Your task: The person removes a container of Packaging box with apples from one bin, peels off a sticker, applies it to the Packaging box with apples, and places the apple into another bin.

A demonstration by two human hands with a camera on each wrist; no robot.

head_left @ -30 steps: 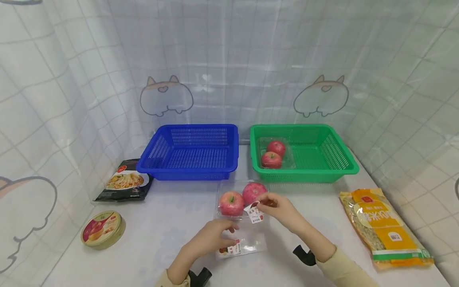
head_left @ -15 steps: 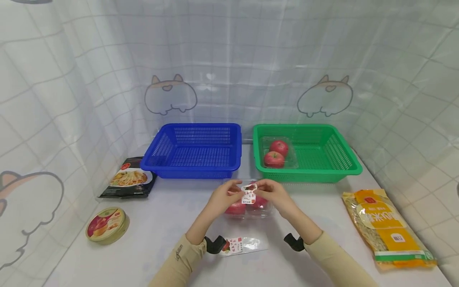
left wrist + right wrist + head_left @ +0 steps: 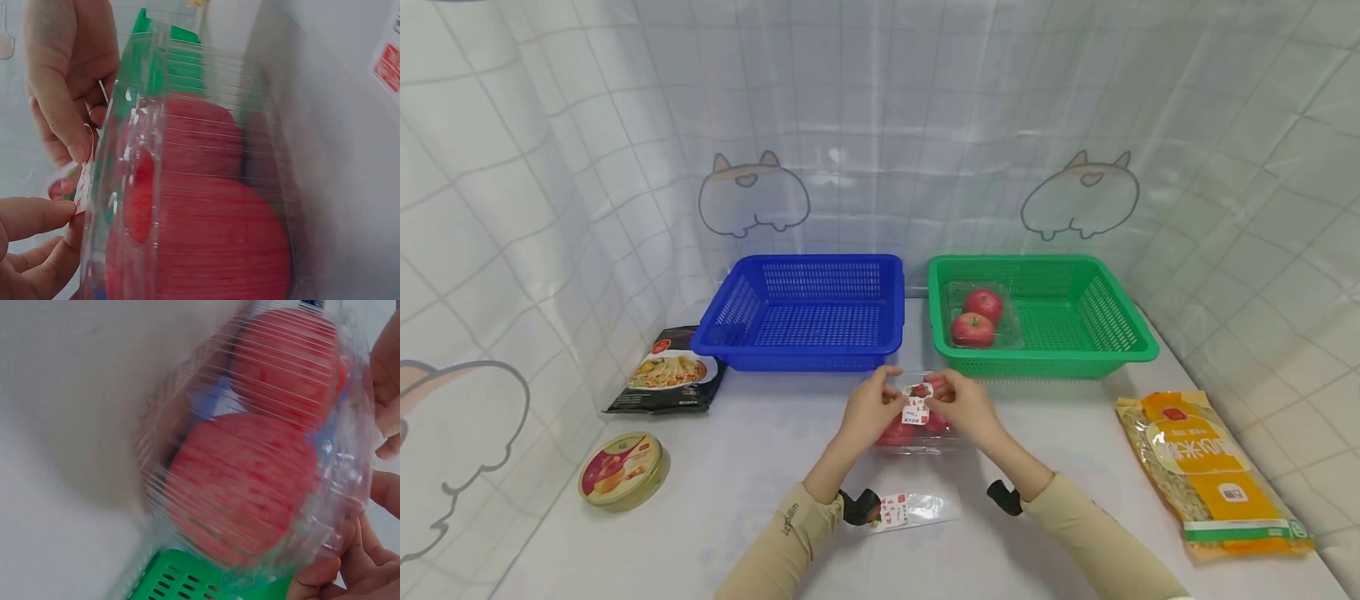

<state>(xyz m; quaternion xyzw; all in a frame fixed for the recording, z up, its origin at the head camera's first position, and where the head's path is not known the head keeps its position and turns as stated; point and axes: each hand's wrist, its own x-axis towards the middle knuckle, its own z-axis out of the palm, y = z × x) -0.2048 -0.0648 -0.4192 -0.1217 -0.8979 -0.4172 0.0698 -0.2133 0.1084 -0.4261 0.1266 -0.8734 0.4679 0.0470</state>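
A clear plastic fruit box [image 3: 925, 447] with two red apples [image 3: 895, 433] inside lies on the white table in front of me. Over its lid I hold a white sticker label [image 3: 916, 406] printed with fruit and red characters. My left hand [image 3: 863, 414] pinches the label's left side between thumb and fingers. On the other side, my right hand [image 3: 972, 410] pinches its right edge. In the left wrist view the label [image 3: 83, 187] stands close against the box lid [image 3: 103, 187]. The right wrist view shows the ribbed box side with both apples [image 3: 247, 487] behind it.
A backing strip [image 3: 925, 510] with another label lies nearer me. Behind stand a blue basket [image 3: 797, 363] and a green basket [image 3: 1037, 363], the green one holding another apple box [image 3: 1011, 321]. A noodle packet [image 3: 670, 375] and round tin [image 3: 623, 471] lie left, a grain bag [image 3: 1213, 475] right.
My right hand brought the peeled label from the box's front edge up over the lid. My left hand left the backing strip and took the label's other side. Both hands then shifted slightly.
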